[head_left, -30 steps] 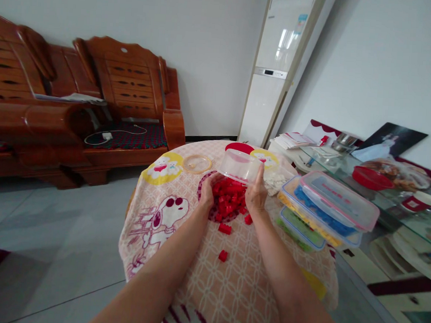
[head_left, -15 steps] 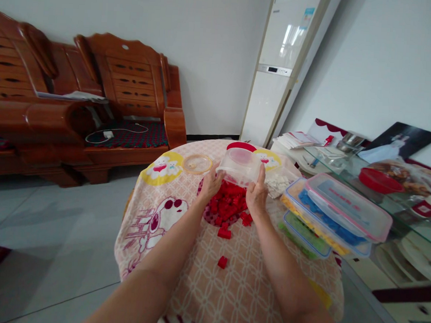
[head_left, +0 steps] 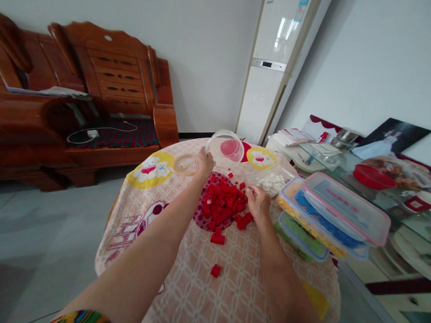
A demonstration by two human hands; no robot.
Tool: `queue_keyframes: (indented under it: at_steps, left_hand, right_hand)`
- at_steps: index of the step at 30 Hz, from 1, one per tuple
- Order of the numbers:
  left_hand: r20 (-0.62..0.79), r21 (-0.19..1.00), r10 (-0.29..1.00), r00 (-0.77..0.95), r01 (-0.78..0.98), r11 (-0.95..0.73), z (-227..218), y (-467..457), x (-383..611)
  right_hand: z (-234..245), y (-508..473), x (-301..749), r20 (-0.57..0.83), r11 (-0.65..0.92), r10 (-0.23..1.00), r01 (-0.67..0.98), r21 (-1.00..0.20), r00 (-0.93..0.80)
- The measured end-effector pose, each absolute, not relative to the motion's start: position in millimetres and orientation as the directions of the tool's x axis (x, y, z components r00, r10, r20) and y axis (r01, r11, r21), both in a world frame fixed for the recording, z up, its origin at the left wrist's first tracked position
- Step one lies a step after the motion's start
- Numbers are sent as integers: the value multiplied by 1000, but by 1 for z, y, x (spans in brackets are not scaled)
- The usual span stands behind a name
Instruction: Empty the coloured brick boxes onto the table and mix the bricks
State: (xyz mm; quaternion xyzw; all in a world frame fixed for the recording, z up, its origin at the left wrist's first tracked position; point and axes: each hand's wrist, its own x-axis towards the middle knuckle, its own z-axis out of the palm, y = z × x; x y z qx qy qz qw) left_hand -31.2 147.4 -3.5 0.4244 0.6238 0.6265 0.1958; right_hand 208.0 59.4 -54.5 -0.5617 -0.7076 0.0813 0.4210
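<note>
My left hand (head_left: 204,163) is closed on the left rim of a clear round plastic tub (head_left: 216,141), which is tipped on its side at the table's far part. In front of it a heap of small red toy bricks (head_left: 223,204) lies on the patterned tablecloth (head_left: 225,298), with several loose ones around it. My right hand (head_left: 259,201) is at the heap's right edge, fingers curled together; whether a brick is between the fingertips is hidden. A round clear lid (head_left: 185,165) lies beside my left hand. Beyond my right hand is a clear container of white pieces (head_left: 272,181).
Stacked lidded boxes (head_left: 347,208) with blue, yellow and green contents stand at the right table edge. A glass shelf behind them carries a red bowl (head_left: 374,177) and a bag of food (head_left: 406,174). Wooden chairs (head_left: 111,72) and a tall white air conditioner (head_left: 269,87) stand beyond.
Both hands held the tub above the heap. My right hand has let go and come down beside the bricks. My left hand has moved the tub left and away, uncovering the heap.
</note>
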Motion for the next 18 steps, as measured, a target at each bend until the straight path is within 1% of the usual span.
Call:
queue_keyframes:
  at_steps: [2, 3, 8, 11, 12, 13, 15, 17, 18]
  left_hand:
    - [320, 925, 763, -562, 360, -123, 1, 166, -27]
    - [314, 922, 769, -558, 373, -106, 3, 174, -25]
    - [167, 956, 842, -513, 295, -11, -1, 203, -9]
    - [111, 973, 873, -475, 232, 3, -4, 209, -5]
    - [108, 971, 886, -450, 237, 2, -4, 210, -5]
    - [113, 964, 903, -414, 266, 1, -3, 210, -5]
    - [122, 924, 941, -316, 383, 8, 0, 209, -6]
    - [111, 832, 970, -216, 554, 29, 7, 205, -7]
    - [111, 771, 975, -192, 635, 38, 11, 202, -6]
  right_hand:
    - [-63, 58, 211, 470, 317, 883, 748, -583, -9]
    - [-66, 57, 212, 465, 316, 885, 751, -580, -14]
    - [-73, 56, 210, 471, 320, 882, 746, -584, -10]
    - [-74, 57, 210, 462, 309, 887, 736, -603, 6]
    - [-74, 57, 210, 465, 310, 885, 729, -610, 13]
    - [-74, 57, 210, 470, 313, 882, 722, -617, 19]
    - [-75, 58, 209, 478, 310, 877, 714, -627, 39]
    - [-75, 58, 208, 482, 294, 873, 711, -639, 72]
    - [-76, 58, 208, 484, 284, 870, 706, -649, 95]
